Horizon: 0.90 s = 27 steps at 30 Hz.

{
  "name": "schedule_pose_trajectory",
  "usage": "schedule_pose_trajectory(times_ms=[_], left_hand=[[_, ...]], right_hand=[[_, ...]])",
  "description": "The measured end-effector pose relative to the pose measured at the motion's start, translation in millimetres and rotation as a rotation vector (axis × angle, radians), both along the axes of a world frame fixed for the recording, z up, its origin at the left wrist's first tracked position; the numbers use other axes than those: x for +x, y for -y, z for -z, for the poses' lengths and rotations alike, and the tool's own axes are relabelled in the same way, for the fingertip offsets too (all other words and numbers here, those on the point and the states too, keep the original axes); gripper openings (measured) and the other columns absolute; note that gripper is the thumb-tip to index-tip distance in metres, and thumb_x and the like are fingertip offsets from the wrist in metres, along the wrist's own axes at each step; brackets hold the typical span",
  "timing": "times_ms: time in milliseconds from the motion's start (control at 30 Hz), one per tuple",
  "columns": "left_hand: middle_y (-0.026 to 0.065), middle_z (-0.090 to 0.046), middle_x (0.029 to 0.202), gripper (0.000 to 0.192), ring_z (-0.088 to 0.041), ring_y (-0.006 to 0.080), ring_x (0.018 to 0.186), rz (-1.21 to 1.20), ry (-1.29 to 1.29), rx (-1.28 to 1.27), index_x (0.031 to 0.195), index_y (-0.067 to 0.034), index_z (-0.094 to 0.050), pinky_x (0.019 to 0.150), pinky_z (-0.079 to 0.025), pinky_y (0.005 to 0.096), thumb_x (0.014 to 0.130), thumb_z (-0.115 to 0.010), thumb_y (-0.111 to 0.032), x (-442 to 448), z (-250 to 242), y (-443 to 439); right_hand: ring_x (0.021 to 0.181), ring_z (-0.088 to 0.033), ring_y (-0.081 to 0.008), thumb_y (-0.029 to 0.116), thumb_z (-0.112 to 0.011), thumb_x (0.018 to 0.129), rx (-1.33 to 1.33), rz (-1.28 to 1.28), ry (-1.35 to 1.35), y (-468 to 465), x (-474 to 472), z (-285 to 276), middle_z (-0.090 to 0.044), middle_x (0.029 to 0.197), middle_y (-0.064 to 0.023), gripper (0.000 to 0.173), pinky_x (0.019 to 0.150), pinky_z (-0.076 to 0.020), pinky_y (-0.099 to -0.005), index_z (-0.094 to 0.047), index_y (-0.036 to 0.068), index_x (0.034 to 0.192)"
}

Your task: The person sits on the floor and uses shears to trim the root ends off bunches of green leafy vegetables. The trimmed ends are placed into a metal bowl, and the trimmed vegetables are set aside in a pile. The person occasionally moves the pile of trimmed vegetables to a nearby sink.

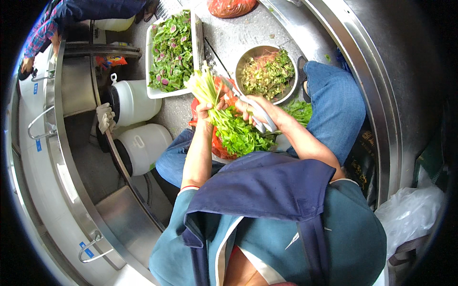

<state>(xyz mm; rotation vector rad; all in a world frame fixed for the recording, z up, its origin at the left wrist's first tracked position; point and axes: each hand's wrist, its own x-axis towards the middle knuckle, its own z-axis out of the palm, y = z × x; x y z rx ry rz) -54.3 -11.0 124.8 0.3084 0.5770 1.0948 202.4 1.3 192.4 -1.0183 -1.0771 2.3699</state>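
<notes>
A bunch of leafy green stalks, celery-like (200, 85), is gripped by my left hand (211, 110), pale stem ends upward and leaves hanging toward my lap. My right hand (250, 107) holds white-handled scissors (259, 111) just right of the bunch; their blades, blurred, point up-left near the stems. Beneath the bunch lies a red plastic bag (218, 143). Beyond my right hand stands a round metal basin (296, 80) with trimmed greens and pinkish stems. A white rectangular basket (152, 93) of green and purple leaves stands at the upper left.
White plastic barrels (143, 148) lie at left under steel sinks with faucets (43, 134). A glove (105, 118) hangs on a rail. More greens (298, 111) lie by my right knee. A full red bag (232, 7) sits at the top. Another person's hand (27, 66) shows upper left.
</notes>
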Motion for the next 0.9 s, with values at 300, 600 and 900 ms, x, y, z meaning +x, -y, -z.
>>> schedule_pose_trajectory(times_ms=[300,600,900], left_hand=[[0.0102,-0.055,0.086,0.038,-0.056,0.0221,0.083,-0.2,-0.048,-0.088,0.104,0.001,-0.052,0.082,-0.048,0.0359,0.069,-0.064,-0.01,0,-10,-19],[0.0092,-0.058,0.095,0.029,-0.056,0.0262,0.092,-0.748,0.129,-0.454,0.096,-0.004,-0.057,0.095,-0.045,0.0458,0.069,-0.067,0.002,47,15,-2],[0.0126,-0.058,0.103,0.034,-0.056,0.0309,0.096,-0.85,0.001,-0.539,0.105,-0.002,-0.055,0.095,-0.044,0.0498,0.072,-0.062,0.001,26,23,43]], right_hand=[[0.065,-0.055,-0.01,0.042,-0.057,0.092,0.093,0.604,0.114,-27,24,-48,-0.058,0.076,-0.0033,0.04,0.059,-0.0473,-0.0251,-0.06,0.003,0.099],[0.07,-0.057,-0.0091,0.026,-0.058,0.093,0.375,0.685,0.104,-19,28,-61,-0.061,0.081,-0.0033,0.04,0.064,-0.048,-0.0242,-0.054,0.001,0.124],[0.064,-0.055,-0.0094,0.023,-0.059,0.093,0.355,0.545,0.175,-14,5,-53,-0.061,0.079,-0.0053,0.043,0.059,-0.0463,-0.0237,-0.05,-0.004,0.127]])
